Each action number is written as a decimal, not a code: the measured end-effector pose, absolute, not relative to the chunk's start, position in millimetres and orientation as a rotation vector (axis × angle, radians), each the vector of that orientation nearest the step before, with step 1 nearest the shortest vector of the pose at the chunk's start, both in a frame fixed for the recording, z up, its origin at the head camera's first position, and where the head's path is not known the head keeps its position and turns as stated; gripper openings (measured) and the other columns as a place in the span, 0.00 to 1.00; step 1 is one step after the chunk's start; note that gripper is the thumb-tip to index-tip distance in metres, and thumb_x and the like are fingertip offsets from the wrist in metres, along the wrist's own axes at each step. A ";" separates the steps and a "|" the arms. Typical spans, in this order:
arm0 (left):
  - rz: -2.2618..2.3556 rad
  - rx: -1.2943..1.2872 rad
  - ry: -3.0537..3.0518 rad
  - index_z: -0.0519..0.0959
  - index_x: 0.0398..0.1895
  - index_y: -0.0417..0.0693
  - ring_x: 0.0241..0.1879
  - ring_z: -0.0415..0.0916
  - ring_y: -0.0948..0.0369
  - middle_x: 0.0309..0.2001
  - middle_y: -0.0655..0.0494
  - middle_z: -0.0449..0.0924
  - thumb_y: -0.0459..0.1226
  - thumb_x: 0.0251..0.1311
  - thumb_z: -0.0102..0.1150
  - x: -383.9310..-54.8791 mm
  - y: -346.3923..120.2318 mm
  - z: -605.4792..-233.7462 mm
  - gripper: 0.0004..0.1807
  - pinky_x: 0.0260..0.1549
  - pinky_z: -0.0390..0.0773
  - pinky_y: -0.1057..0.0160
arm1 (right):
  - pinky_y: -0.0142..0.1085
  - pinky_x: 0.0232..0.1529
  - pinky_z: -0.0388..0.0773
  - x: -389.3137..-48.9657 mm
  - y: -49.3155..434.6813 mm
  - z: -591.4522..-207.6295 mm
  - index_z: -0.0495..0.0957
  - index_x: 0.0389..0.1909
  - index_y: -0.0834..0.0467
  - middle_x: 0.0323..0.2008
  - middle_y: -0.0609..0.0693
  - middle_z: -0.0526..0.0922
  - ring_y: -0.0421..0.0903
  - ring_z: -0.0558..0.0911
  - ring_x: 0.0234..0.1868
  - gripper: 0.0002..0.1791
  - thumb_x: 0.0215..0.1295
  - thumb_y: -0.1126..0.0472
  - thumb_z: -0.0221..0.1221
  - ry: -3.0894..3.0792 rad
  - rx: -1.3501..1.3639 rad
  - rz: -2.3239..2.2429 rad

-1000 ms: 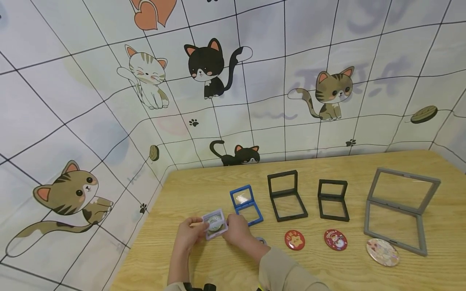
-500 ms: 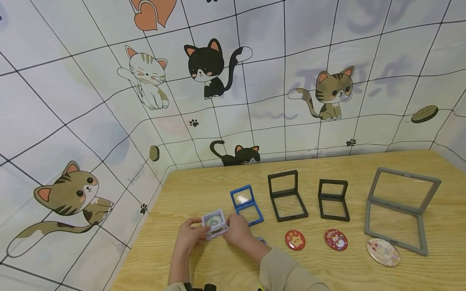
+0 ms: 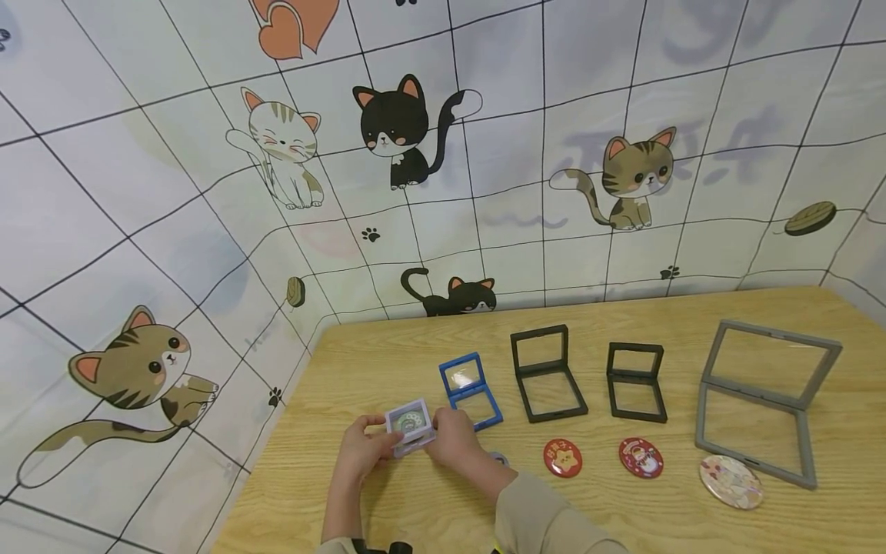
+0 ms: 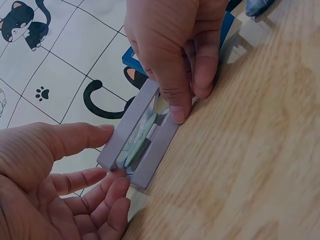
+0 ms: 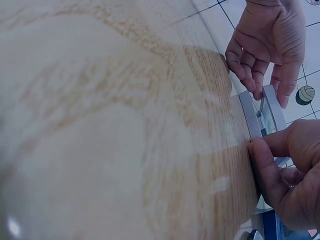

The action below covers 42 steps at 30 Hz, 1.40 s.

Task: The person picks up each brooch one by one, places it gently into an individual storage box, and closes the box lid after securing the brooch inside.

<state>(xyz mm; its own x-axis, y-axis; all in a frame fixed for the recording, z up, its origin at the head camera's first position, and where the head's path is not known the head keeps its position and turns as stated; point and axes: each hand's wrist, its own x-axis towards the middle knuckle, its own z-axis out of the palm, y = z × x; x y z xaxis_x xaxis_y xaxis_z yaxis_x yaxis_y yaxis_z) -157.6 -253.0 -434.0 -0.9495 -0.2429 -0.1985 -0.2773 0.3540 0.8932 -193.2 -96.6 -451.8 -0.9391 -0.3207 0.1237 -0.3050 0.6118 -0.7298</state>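
Observation:
In the head view a small lilac hinged display frame (image 3: 397, 408) is held low over the table, its two clear-film halves partly folded together. Between them lies a round green badge (image 4: 139, 145), seen edge-on in the left wrist view. My left hand (image 3: 363, 448) grips one side of the frame, thumb on the upper half and fingertips at its lower corner. At the opposite side my right hand (image 3: 453, 440) pinches the lower half by its edge. A narrow gap shows between the halves in the left wrist view.
Beyond my right hand stands an opened blue frame (image 3: 491, 408), then two black frames (image 3: 574, 385) (image 3: 637, 379) and a large grey frame (image 3: 803, 450). Two red badges (image 3: 563, 458) (image 3: 641, 457) and a pale badge (image 3: 731, 482) lie in front. A cat-print wall covering (image 3: 512, 192) backs the wooden table (image 3: 332, 362).
The lilac frame's upper half has swung down toward the lower half over the badge. Both hands have stayed in nearly the same place, still holding the frame.

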 end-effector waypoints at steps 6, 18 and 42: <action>1.703 -0.496 2.542 0.63 0.53 0.31 0.23 0.75 0.60 0.30 0.47 0.78 0.34 0.50 0.63 -156.7 -251.1 -434.2 0.29 0.23 0.75 0.61 | 0.36 0.24 0.72 -192.5 -95.7 -452.0 0.75 0.24 0.66 0.21 0.54 0.76 0.46 0.73 0.23 0.12 0.37 0.68 0.67 2.800 -0.539 -1.265; 1.682 -0.522 2.556 0.63 0.53 0.30 0.21 0.70 0.61 0.26 0.49 0.74 0.33 0.48 0.64 -158.5 -250.5 -436.9 0.31 0.20 0.74 0.63 | 0.36 0.25 0.72 -193.3 -96.2 -452.1 0.75 0.25 0.66 0.22 0.53 0.76 0.45 0.73 0.24 0.12 0.38 0.68 0.67 2.788 -0.529 -1.253; 1.658 -0.452 2.599 0.59 0.60 0.31 0.21 0.71 0.61 0.26 0.49 0.74 0.29 0.45 0.65 -157.8 -249.5 -437.7 0.37 0.19 0.74 0.64 | 0.35 0.24 0.71 -193.8 -96.8 -453.3 0.75 0.23 0.65 0.20 0.50 0.76 0.43 0.72 0.23 0.12 0.37 0.69 0.68 2.793 -0.563 -1.291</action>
<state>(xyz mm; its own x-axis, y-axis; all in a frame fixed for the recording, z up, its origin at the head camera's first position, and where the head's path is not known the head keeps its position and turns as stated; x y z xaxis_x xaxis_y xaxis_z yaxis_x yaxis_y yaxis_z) -157.8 -249.5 -437.7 -0.9576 -0.2282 -0.1756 -0.2555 0.3918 0.8838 -193.8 -96.8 -453.3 -0.9351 -0.3271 0.1362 -0.3157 0.5944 -0.7396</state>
